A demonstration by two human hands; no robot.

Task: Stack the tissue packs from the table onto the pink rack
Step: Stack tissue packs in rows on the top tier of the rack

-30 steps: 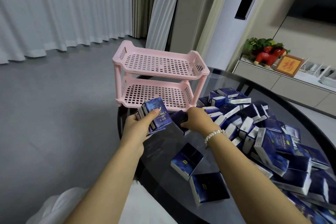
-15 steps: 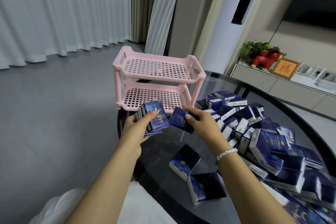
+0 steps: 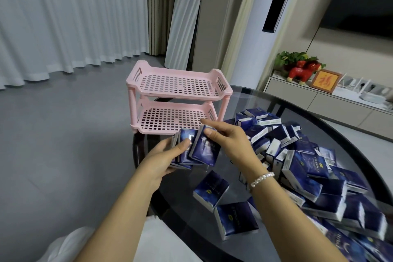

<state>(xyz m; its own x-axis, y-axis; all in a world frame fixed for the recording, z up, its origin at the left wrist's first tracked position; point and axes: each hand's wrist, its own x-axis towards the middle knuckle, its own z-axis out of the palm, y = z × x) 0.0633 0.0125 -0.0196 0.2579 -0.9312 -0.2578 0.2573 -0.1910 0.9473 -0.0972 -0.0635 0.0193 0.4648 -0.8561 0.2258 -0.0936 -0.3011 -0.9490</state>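
Observation:
A pink two-tier rack [image 3: 177, 100] stands at the far left edge of the round glass table [image 3: 265, 104], both shelves bare. Just in front of it, my left hand [image 3: 163, 155] holds a small bundle of dark blue tissue packs [image 3: 184, 151]. My right hand [image 3: 231, 140] presses another blue tissue pack [image 3: 205, 148] against that bundle from the right. A big heap of the same packs [image 3: 297, 155] covers the right side of the table. Two loose packs [image 3: 211, 190] [image 3: 235, 220] lie near the front edge.
The table's left edge drops to grey floor [image 3: 63, 134]. White curtains [image 3: 63, 17] hang at the back left. A low cabinet [image 3: 329, 102] with a red figurine and a framed picture stands at the back right. White cloth on my lap [image 3: 157, 240] shows below.
My right hand lifted a pack from the heap and carried it left to the bundle in my left hand, where it now touches. The left hand has stayed in place in front of the rack.

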